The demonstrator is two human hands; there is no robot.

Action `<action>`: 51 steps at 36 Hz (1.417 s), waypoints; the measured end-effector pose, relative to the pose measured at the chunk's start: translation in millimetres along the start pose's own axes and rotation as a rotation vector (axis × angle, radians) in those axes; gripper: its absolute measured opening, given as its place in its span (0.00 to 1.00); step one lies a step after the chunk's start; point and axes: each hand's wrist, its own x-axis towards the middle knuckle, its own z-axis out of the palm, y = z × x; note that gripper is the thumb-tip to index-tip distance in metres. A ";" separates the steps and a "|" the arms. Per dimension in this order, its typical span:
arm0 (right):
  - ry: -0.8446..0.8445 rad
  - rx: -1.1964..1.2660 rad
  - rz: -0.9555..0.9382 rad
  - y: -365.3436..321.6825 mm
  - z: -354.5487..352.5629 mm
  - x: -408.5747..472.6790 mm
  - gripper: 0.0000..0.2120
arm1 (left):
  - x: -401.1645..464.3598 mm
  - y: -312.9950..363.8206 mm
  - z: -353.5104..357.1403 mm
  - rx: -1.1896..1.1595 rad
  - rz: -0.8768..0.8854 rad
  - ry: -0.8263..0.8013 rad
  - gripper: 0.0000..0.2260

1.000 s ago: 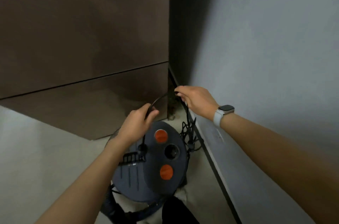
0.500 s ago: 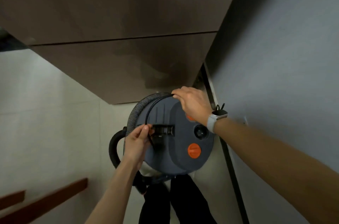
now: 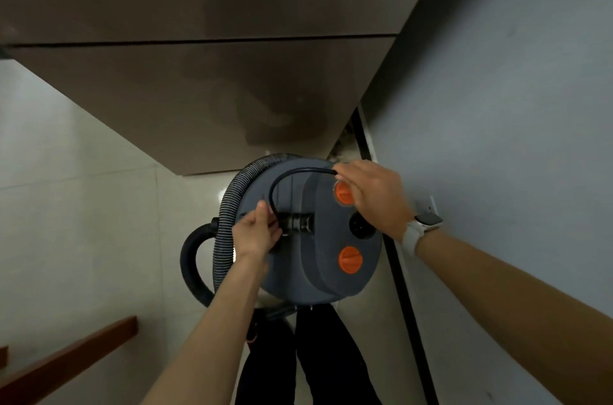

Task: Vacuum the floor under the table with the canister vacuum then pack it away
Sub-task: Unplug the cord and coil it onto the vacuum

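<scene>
the cord (image 3: 285, 177) arcs over the vacuum (image 3: 318, 238) top: left hand (image 3: 257, 235) pinches its end by the handle, right hand (image 3: 374, 194) pinches it at the far edge.

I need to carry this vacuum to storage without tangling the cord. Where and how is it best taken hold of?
Probably by the black bar handle recessed across the canister vacuum lid: grip it from above, fingers curled under. It sits near the lid's middle, and the left hand is already there.
</scene>
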 end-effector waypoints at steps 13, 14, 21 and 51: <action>-0.125 0.048 -0.036 4.1 -1.2 -16.4 0.14 | -18.8 -46.0 -17.3 0.059 0.024 0.239 0.13; -0.138 0.048 -0.040 5.1 -1.9 -17.6 0.13 | -18.5 -42.5 -18.1 -0.016 -0.054 0.226 0.16; -0.137 0.018 -0.110 13.3 -5.3 -21.9 0.13 | -4.7 -16.1 -23.6 -0.367 -0.341 0.114 0.13; -0.578 -0.140 -0.299 20.0 23.5 -75.1 0.16 | 17.8 -54.5 -39.9 -0.070 -0.228 0.118 0.07</action>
